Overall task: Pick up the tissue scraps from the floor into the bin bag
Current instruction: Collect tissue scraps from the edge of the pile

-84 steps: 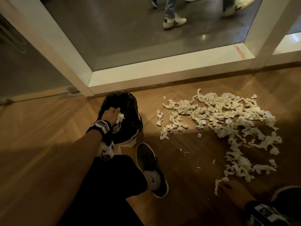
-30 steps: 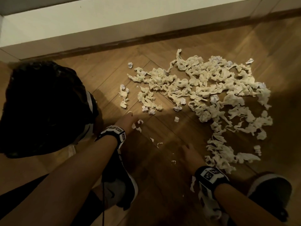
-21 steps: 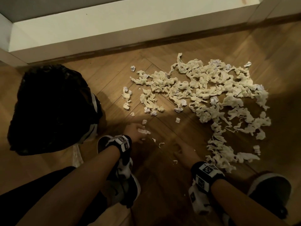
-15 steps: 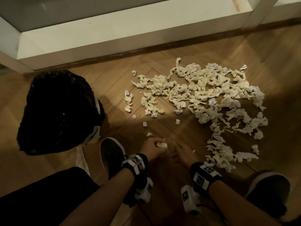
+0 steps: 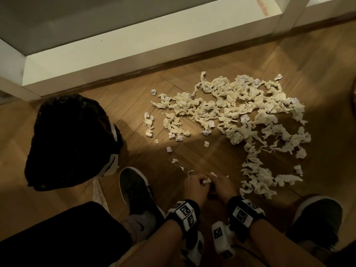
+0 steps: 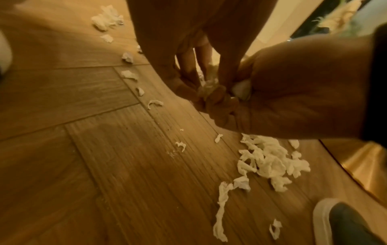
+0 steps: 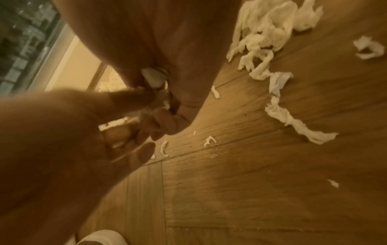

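A wide heap of cream tissue scraps [image 5: 240, 116] lies on the wooden floor, right of centre. The black bin bag [image 5: 71, 139] stands at the left. My left hand [image 5: 194, 186] and right hand [image 5: 220, 186] meet low over the floor between my feet, with a small tissue scrap [image 5: 207, 181] between their fingertips. In the left wrist view my left hand [image 6: 194, 89] pinches a crumpled scrap [image 6: 207, 86], while my right hand [image 6: 282, 102] curls round a white scrap [image 6: 240, 91]. The right wrist view shows that same white scrap [image 7: 155, 77] in the right hand.
My dark shoes [image 5: 134, 191] [image 5: 317, 218] flank the hands. Small stray scraps [image 5: 169, 149] dot the floor between the bag and the heap. A white frame ledge [image 5: 134, 47] runs along the back. A long tissue strip [image 6: 222, 207] lies near my right foot.
My left hand left the bin bag, picked small scraps off the floor and drew back right to meet the right hand, which shifted left from the heap's edge.
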Demonstrator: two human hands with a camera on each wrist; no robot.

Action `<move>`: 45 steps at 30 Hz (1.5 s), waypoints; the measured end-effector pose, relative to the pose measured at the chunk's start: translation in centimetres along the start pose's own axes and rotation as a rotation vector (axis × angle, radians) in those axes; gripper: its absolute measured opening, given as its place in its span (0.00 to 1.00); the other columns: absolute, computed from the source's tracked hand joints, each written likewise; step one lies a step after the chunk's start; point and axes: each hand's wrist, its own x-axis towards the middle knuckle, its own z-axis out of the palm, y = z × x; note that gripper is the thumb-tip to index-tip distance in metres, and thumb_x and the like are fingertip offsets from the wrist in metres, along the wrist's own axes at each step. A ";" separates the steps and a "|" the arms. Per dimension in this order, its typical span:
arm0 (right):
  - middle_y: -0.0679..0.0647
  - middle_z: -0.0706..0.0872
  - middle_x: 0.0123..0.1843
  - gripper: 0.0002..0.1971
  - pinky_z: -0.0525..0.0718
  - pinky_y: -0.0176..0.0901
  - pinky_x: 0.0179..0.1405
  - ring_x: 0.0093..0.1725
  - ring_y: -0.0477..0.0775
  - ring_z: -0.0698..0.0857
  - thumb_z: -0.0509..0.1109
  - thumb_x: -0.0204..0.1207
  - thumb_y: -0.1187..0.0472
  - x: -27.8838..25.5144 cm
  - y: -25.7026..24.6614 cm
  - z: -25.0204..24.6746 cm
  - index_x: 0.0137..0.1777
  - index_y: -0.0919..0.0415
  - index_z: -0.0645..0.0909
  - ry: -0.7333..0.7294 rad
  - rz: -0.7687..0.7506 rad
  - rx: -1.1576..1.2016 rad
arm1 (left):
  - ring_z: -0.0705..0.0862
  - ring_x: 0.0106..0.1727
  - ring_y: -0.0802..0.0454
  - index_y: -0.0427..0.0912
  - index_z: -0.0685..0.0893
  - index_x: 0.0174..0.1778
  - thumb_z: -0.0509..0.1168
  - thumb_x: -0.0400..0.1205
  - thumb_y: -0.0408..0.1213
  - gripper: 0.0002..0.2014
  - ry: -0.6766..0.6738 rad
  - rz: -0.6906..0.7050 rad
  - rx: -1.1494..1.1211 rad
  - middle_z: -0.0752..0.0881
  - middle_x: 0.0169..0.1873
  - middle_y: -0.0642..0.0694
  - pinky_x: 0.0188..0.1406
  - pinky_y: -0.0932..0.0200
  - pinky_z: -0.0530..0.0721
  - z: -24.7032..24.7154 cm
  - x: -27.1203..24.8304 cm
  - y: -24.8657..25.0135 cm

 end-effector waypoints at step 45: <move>0.57 0.77 0.53 0.15 0.68 0.38 0.48 0.51 0.51 0.77 0.50 0.88 0.55 5.3 2.6 -2.5 0.45 0.50 0.76 -0.113 -0.211 -0.933 | 0.77 0.60 0.42 0.41 0.79 0.61 0.70 0.77 0.35 0.17 0.009 0.000 0.856 0.75 0.62 0.39 0.50 0.54 0.76 -17.5 21.8 -4.3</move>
